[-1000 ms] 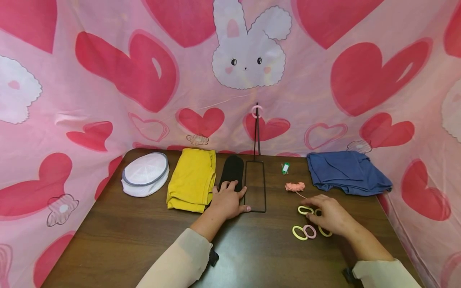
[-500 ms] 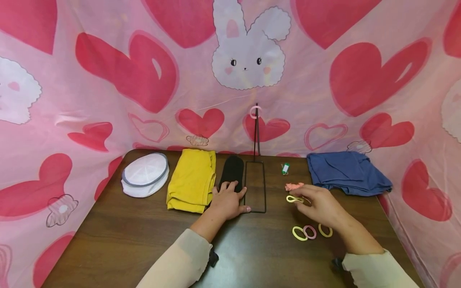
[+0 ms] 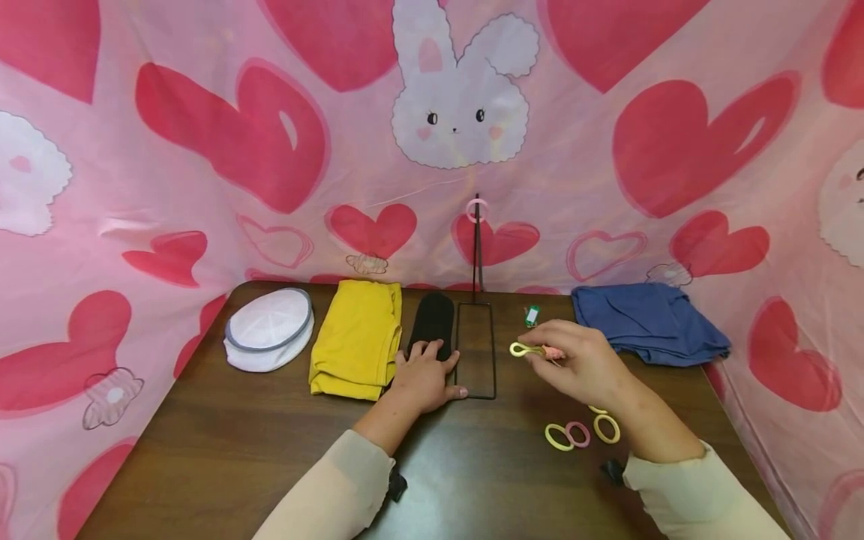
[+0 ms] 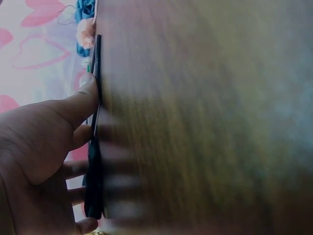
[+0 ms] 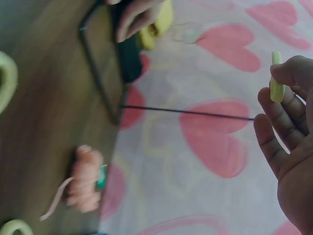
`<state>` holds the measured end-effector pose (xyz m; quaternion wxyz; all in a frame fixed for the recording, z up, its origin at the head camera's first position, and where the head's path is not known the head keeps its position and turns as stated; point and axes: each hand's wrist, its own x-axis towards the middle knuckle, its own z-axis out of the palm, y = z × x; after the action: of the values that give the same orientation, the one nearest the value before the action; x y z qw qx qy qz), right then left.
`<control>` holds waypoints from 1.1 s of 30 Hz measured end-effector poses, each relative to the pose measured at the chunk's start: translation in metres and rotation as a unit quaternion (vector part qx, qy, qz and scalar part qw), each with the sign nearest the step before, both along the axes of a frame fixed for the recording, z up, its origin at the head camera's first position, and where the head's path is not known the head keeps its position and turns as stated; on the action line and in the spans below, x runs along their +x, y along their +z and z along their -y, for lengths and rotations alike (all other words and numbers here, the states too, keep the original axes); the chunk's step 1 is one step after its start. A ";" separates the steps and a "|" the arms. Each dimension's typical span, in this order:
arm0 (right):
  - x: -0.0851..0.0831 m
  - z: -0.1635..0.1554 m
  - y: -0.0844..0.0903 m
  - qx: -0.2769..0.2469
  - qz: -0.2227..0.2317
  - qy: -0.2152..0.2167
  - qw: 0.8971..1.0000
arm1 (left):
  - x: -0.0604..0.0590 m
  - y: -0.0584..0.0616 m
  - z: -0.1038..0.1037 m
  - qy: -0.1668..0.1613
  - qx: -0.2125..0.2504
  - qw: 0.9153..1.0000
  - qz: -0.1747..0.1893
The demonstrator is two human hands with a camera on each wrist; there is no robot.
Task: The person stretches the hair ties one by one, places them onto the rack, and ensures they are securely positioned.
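A yellow hair tie (image 3: 535, 349), squeezed narrow, is pinched between the thumb and fingers of my right hand (image 3: 587, 364), above the table. The right wrist view shows the hair tie (image 5: 277, 88) edge-on. My left hand (image 3: 424, 381) rests with spread fingers on a flat black piece with a rounded end (image 3: 433, 315); its thumb touches the base of a black wire stand (image 3: 495, 352). A pink hair tie (image 3: 468, 211) hangs around the stand's upright near its top. On the table lie a pink hair tie (image 3: 588, 436) and yellow hair ties (image 3: 617, 433), one partly hidden.
A peach yarn bundle (image 5: 84, 181) lies partly behind my right hand, near a small green-and-white item (image 3: 532, 315). Folded blue cloth (image 3: 644, 322) is at the right; folded yellow cloth (image 3: 358, 337) and a white mesh bag (image 3: 270, 319) are at the left. A printed curtain (image 3: 580, 187) hangs behind.
My right hand has picked up a yellow hair tie from the group and moved it left and away from me toward the stand. The left hand stays in place.
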<state>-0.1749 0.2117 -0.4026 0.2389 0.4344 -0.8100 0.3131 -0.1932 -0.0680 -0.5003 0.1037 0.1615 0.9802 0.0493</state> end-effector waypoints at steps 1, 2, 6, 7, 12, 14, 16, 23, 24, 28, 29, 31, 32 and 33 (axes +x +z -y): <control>0.000 0.003 0.004 -0.009 -0.011 0.005 1.000 | 0.000 0.000 0.000 0.000 0.000 1.000 -0.001; 0.000 0.006 0.008 -0.017 -0.024 0.010 1.000 | 0.000 0.000 0.000 0.000 0.001 1.000 -0.002; -0.001 0.020 0.026 -0.043 -0.065 0.017 0.997 | 0.000 0.001 0.000 0.000 -0.001 1.000 -0.004; 0.000 0.023 0.030 -0.049 -0.067 0.016 0.996 | 0.000 0.001 0.000 0.000 -0.001 1.000 -0.005; 0.000 0.035 0.047 -0.066 -0.092 0.010 0.993 | 0.001 0.003 -0.001 0.002 -0.002 1.000 -0.003; 0.000 0.038 0.054 -0.073 -0.104 0.014 0.992 | 0.001 0.003 -0.001 0.003 -0.002 1.000 -0.003; -0.001 0.041 0.061 -0.081 -0.113 0.022 0.990 | 0.001 0.003 -0.001 0.003 -0.001 1.000 -0.003; -0.001 0.051 0.079 -0.101 -0.133 0.031 0.986 | 0.001 0.002 -0.002 0.000 -0.002 1.000 -0.007; -0.002 0.052 0.081 -0.102 -0.134 0.031 0.985 | 0.001 0.002 -0.002 0.000 -0.002 1.000 -0.007; -0.003 0.057 0.088 -0.097 -0.137 0.031 0.985 | 0.001 0.001 -0.001 0.000 -0.002 1.000 -0.007; -0.004 0.058 0.088 -0.093 -0.139 0.028 0.985 | 0.001 0.001 -0.001 0.000 -0.002 1.000 -0.007; -0.005 0.060 0.089 -0.086 -0.146 0.021 0.985 | 0.001 0.001 -0.001 0.000 -0.003 1.000 -0.007; -0.006 0.060 0.089 -0.082 -0.151 0.017 0.985 | 0.001 0.001 -0.001 0.000 -0.004 1.000 -0.006; -0.006 0.061 0.089 -0.079 -0.155 0.014 0.985 | 0.001 0.002 -0.001 0.000 -0.004 1.000 -0.005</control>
<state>-0.1810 0.1509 -0.3135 0.3910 0.4690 -0.7293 0.3086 -0.1925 -0.0667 -0.4986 0.0990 0.1617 0.9809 0.0444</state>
